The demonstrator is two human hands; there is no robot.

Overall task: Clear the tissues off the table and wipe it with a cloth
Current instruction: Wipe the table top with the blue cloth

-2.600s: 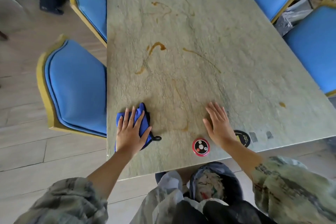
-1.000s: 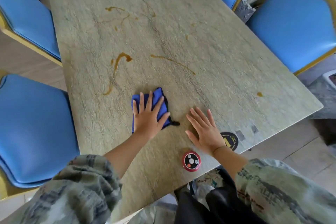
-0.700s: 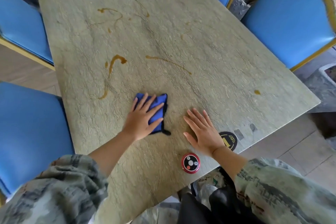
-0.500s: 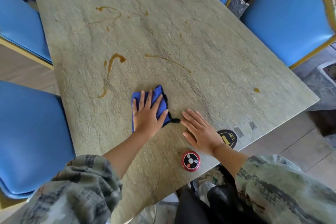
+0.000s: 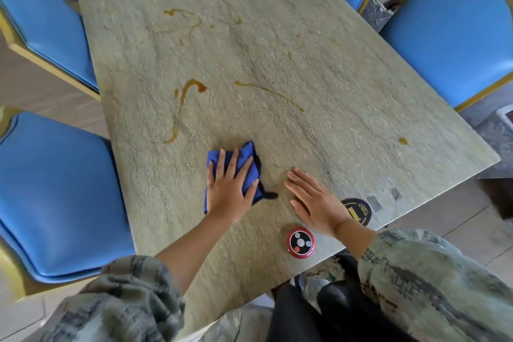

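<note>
- Table: a pale green stone-look top, seen here from much the same angle as half a second ago. No tissues show on it, so the clearing part looks done and wiping is the step in hand.
- Stains: the brown hooked smear, the thin streak to its right, the squiggle at the far end and the small drop near the right edge all sit where they did earlier, untouched. I judge most of the wiping is still ahead.
- Left hand: fingers straight and spread, pressing flat on the cloth. Over the last second it has slid back and forth in a short stroke near the table's middle.
- Right hand: flat on bare table, fingers straight, holding nothing, beside the round black sticker as before.
- Blue cloth: folded into a small pad with a dark trim and loop, lying just below the hooked smear.
- Red call button: unmoved near the table's near edge.
</note>
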